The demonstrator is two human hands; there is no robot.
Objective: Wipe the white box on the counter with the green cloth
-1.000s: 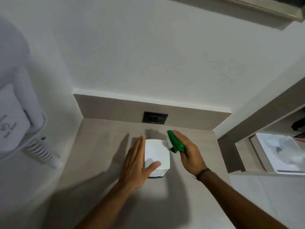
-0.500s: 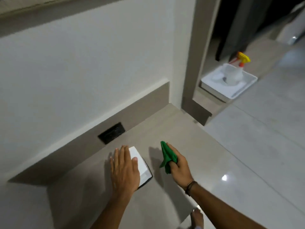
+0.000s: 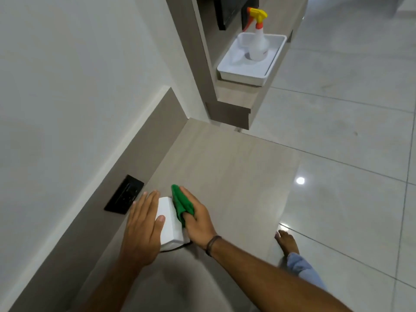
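Note:
The white box point(image 3: 169, 221) sits on the beige counter point(image 3: 225, 167) close to the wall. My left hand point(image 3: 141, 228) lies flat on the box's left side, fingers together, thumb across its top. My right hand point(image 3: 198, 221) holds the green cloth point(image 3: 181, 204) and presses it against the box's right side. The lower right corner of the box is hidden behind my right hand.
A black socket plate point(image 3: 125, 194) is set in the backsplash left of the box. Farther back a white tray point(image 3: 249, 64) on a shelf holds a spray bottle point(image 3: 257, 37). The counter's right edge drops to a tiled floor, where a bare foot point(image 3: 287, 242) stands.
My right hand has brought the green cloth from beside the box onto its right side. The camera has swung right, showing more floor and the tray.

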